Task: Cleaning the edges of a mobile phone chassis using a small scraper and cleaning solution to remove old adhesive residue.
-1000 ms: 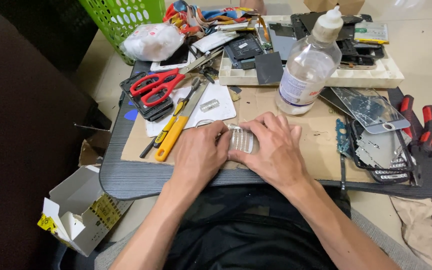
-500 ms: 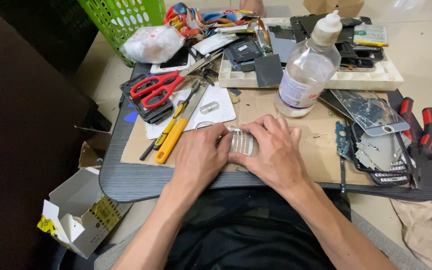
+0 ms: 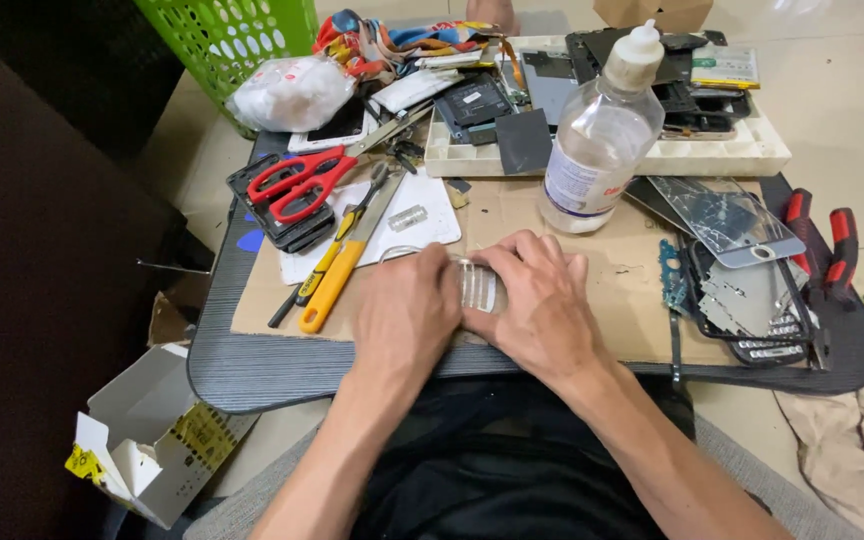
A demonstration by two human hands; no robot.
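Your left hand (image 3: 407,310) and right hand (image 3: 542,305) lie closed over a small clear ribbed piece (image 3: 477,285), pressing it onto the cardboard sheet (image 3: 632,290). You seem mid-press; next calls for steady, even pressure. Beyond stands the plastic bottle (image 3: 602,140).

Red-handled scissors (image 3: 297,182) lie near the surface's (image 3: 252,365) far-left corner. Yellow-handled knife (image 3: 337,280) beside them, toward the near edge. Clear bottle (image 3: 600,135) upright at centre, against the white tray (image 3: 742,155). Red-handled pliers (image 3: 820,240) at right edge.
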